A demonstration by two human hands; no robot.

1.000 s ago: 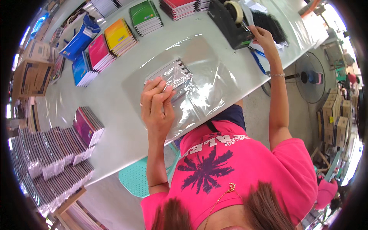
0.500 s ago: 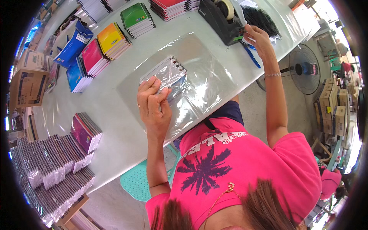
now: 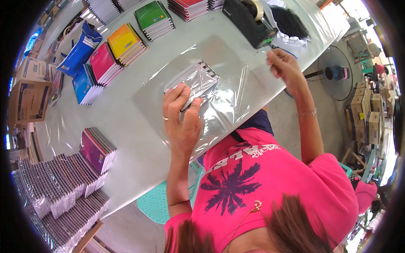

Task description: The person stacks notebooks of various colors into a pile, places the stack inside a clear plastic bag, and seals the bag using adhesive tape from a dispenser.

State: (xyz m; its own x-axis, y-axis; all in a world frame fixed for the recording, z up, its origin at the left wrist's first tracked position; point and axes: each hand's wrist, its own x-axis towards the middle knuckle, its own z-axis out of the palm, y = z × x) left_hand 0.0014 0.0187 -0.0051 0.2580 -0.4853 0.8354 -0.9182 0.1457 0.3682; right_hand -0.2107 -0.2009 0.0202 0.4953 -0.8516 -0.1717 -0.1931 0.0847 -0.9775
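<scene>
A small stack of spiral notebooks (image 3: 197, 80) lies on the table, partly wrapped in a large clear plastic sheet (image 3: 230, 95). My left hand (image 3: 182, 120) grips the near left side of that stack through the plastic, fingers bent over it. My right hand (image 3: 289, 71) hangs above the table's right edge, thumb and fingers drawn together in a pinch. Whatever may be between those fingertips is too small and blurred to name. Just beyond stands a black tape dispenser (image 3: 244, 26) with a roll of tape (image 3: 254, 9).
Piles of blue (image 3: 84, 86), pink (image 3: 103, 63), yellow (image 3: 125, 44) and green notebooks (image 3: 154, 20) line the far left. Wrapped notebooks (image 3: 63, 181) fill the near left corner. A black bristly object (image 3: 291, 23) lies beside the dispenser. A fan (image 3: 335, 73) stands off the right edge.
My right hand has come away from the tape dispenser, moving toward me. My left hand stays on the wrapped stack, and the whole view has shifted slightly.
</scene>
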